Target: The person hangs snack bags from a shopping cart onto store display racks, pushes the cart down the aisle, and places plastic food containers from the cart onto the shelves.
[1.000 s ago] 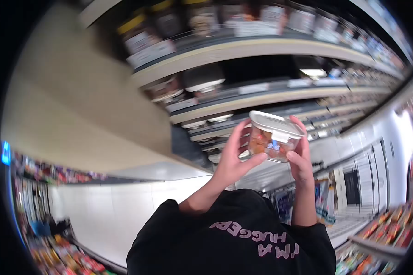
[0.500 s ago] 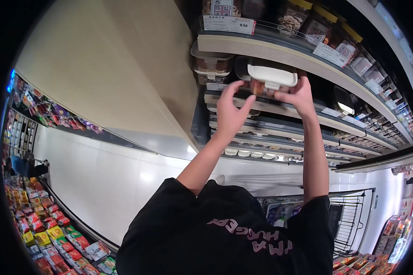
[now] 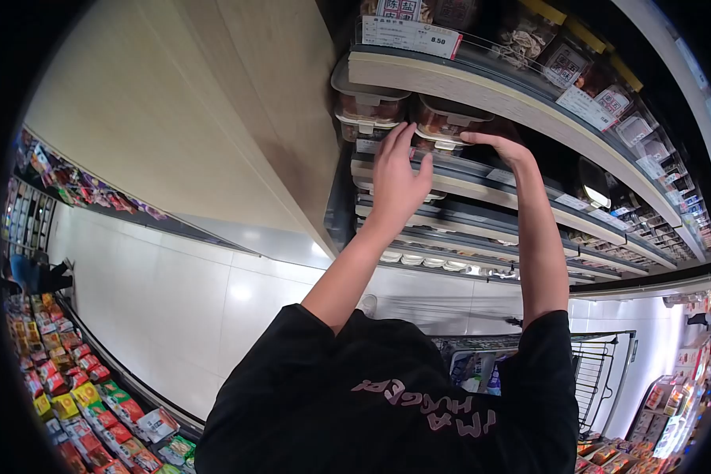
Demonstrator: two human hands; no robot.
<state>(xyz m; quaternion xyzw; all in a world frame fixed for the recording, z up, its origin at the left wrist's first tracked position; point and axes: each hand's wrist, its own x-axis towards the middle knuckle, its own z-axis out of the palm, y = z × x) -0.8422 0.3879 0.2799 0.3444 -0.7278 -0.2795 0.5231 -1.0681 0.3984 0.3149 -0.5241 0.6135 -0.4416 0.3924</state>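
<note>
A clear plastic food container [image 3: 453, 120] with reddish-brown contents sits on the shelf, stacked on another with a white lid. My right hand [image 3: 507, 148] is at its right front corner, the thumb against the front edge and the other fingers mostly hidden in the shadow beside it. At the left front corner is my left hand [image 3: 399, 178], its fingers stretched upward and the thumb apart. Whether its fingertips touch this stack or the one beside it, I cannot tell. To the left stands a similar stack of containers [image 3: 370, 103].
Above is a shelf board [image 3: 450, 83] carrying jars and a price label [image 3: 409, 35]. More stocked shelves lie below. A wooden panel [image 3: 213, 118] borders the left side. A wire cart [image 3: 596, 379] stands by my right side. Packaged snacks [image 3: 87, 395] fill the lower left.
The white-lidded container, held tilted in both hands in front of the shelf, has gone back into the shelf. My left hand's fingers have straightened; my right hand has shifted slightly.
</note>
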